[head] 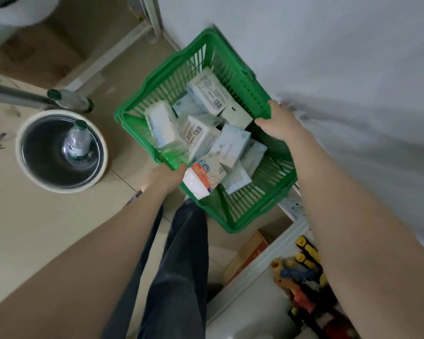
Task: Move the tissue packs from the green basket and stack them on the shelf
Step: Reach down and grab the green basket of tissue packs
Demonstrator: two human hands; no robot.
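A green plastic basket (240, 77) hangs above the floor next to a white wall, tilted. Several tissue packs (203, 135) lie jumbled inside it, most white or pale blue, one with an orange mark (201, 178) at the near-left rim. My left hand (164, 178) grips the basket's near-left rim beside that pack. My right hand (279, 121) grips the right rim. The shelf's white edge (260, 263) shows at the lower right.
A round bin (59, 150) with a water bottle (78, 140) inside stands on the tiled floor at the left. A second bottle (69, 100) lies behind it by a metal pole. Colourful items (304, 272) sit on the shelf. My dark-trousered leg (179, 265) is below.
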